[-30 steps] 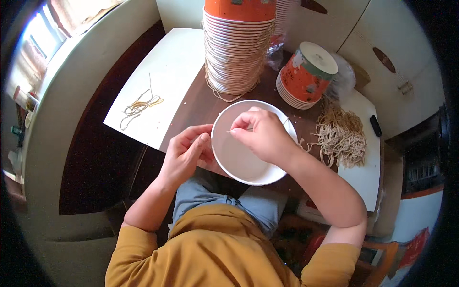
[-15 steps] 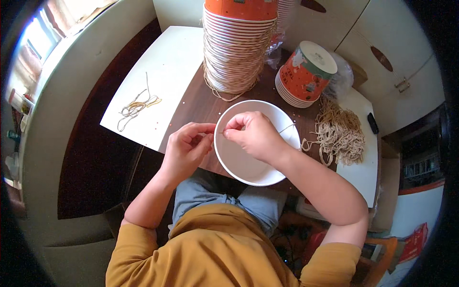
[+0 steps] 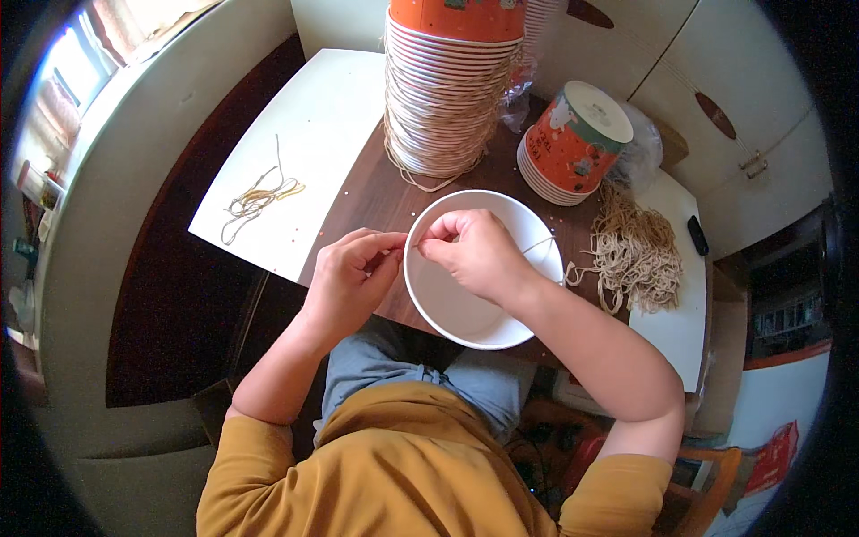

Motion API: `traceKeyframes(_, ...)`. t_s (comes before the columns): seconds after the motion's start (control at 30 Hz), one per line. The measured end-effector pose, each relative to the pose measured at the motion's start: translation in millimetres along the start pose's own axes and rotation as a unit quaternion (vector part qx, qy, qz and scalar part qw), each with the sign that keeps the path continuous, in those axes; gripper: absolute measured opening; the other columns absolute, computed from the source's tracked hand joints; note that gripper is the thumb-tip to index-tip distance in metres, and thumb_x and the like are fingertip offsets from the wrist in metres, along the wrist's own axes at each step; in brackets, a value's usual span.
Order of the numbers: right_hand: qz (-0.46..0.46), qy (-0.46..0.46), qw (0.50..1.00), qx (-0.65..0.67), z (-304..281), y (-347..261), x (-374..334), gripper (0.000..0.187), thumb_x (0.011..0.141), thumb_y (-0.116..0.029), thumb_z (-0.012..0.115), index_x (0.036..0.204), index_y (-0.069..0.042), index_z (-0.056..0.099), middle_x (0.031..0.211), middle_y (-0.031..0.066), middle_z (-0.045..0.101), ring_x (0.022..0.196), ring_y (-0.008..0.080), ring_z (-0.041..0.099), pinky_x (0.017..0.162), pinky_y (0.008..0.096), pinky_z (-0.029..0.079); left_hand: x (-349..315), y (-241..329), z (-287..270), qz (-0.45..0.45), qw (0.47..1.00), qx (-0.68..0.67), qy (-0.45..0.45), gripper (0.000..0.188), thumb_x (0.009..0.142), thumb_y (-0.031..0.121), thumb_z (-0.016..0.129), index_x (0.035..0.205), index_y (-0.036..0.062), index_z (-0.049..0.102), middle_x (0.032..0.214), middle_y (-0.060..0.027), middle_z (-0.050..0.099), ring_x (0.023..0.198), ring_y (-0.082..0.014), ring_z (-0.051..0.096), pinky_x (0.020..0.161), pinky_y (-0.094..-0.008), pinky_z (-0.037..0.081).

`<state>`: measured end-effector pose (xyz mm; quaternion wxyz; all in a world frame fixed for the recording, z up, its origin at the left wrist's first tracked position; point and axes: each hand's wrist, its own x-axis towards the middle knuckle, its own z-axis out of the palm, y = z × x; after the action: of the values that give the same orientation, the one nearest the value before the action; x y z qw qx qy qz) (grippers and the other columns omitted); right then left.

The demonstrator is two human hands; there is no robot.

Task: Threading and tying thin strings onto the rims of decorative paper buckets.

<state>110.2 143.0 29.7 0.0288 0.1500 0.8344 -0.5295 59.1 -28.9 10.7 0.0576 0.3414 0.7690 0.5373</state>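
A round paper bucket (image 3: 483, 336) with a white inside stands mouth up in front of me at the table's near edge. My right hand (image 3: 474, 255) reaches over its mouth, thumb and forefinger pinching a thin beige cord (image 3: 540, 243) just inside the left rim. The cord also shows on the bucket's right side, running from the rim toward my hand. At the outside of the left rim is my left hand (image 3: 351, 273), its fingers curled and the forefinger tip against the wall. What lies between its thumb and fingers is hidden.
Behind the bucket rises a tall stack of orange-and-white buckets (image 3: 447, 98) with cord handles. A shorter upside-down stack (image 3: 573, 148) stands to the right, beside a heap of beige cords (image 3: 640, 255). Loose cords (image 3: 259, 197) lie on the white left tabletop. A black object (image 3: 697, 235) sits far right.
Hardly anything differs. Both hands stay at the left rim, with the right fingers still pinching the cord; the view has shifted slightly.
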Motion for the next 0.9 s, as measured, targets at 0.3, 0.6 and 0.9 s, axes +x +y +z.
traceKeyframes(0.3,-0.012,-0.018,1.000,0.006,2.4,-1.1,1.6,0.013,0.083,-0.012,0.066,0.083,0.001,0.068,0.070,0.0019,0.065,0.064,0.0062,0.056,0.058,0.0238,0.046,1.2,-8.4,-0.4,0.066,0.996,0.063,-0.009,0.016,0.082,-0.002,0.061,0.097,-0.0015,0.067,0.084,-0.0116,0.065,0.072,-0.0166,0.064,0.062,-0.0264,0.052)
traceKeyframes(0.6,0.028,-0.154,0.987,-0.020,-26.9,-10.3,-17.9,0.069,0.080,-0.022,0.074,0.135,-0.001,0.038,0.094,0.0032,0.059,0.085,0.0081,0.055,0.074,0.0257,0.047,-2.5,-3.9,2.9,0.103,0.988,0.113,0.019,0.007,0.077,0.003,0.064,0.081,-0.0006,0.060,0.073,-0.0132,0.057,0.062,-0.0302,0.060,0.057,-0.0343,0.050)
traceKeyframes(0.9,-0.186,-0.091,0.923,-0.324,-17.5,-20.4,-75.7,0.037,0.072,-0.024,0.074,0.102,-0.006,0.063,0.083,0.0130,0.061,0.073,0.0292,0.062,0.066,0.0356,0.050,-21.1,9.3,-24.2,0.015,0.993,0.015,-0.120,0.005,0.074,0.003,0.054,0.077,-0.0007,0.054,0.079,-0.0128,0.054,0.069,-0.0255,0.056,0.059,-0.0313,0.046)
